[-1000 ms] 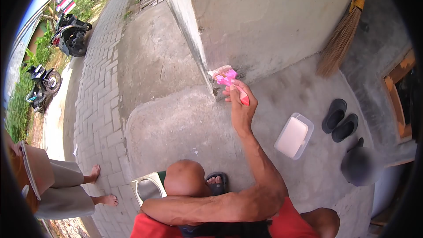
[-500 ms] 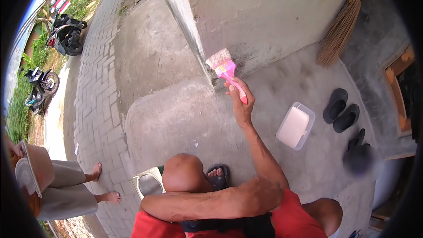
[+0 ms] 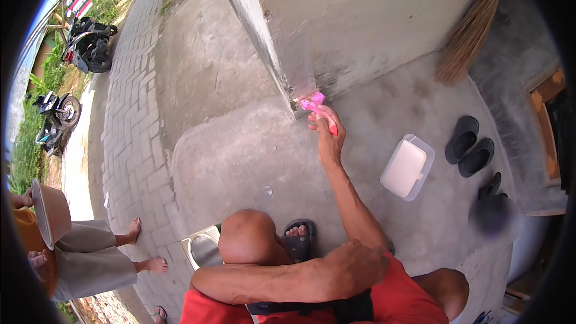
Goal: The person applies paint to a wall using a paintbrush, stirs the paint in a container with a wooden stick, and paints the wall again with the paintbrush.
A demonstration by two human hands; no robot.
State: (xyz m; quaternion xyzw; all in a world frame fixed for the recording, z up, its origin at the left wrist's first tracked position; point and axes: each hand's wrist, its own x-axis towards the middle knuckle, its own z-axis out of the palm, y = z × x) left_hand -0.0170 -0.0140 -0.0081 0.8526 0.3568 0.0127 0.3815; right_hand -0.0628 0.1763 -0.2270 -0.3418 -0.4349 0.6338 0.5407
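My right hand (image 3: 328,127) grips the red-and-pink handle of a paintbrush (image 3: 314,103). The brush head is low against the wall (image 3: 354,30), close to its bottom corner, and its bristles are mostly hidden. Dark stains mark the wall just right of the brush. My left forearm lies folded across my knees, and my left hand (image 3: 357,270) rests by my right arm near the elbow; its fingers cannot be made out. On the concrete to the right sits a clear plastic container (image 3: 405,167) holding pale pink paint.
Dark sandals (image 3: 462,139) lie right of the container. A straw broom (image 3: 471,36) leans at the upper right. Another person (image 3: 96,258) stands at the left, holding a pale basin (image 3: 53,210). Motorbikes (image 3: 90,45) are parked beyond the paved path.
My right hand has tilted the brush, and its bristles have moved down the wall toward the bottom corner. The person at the left has shifted the basin upward in view.
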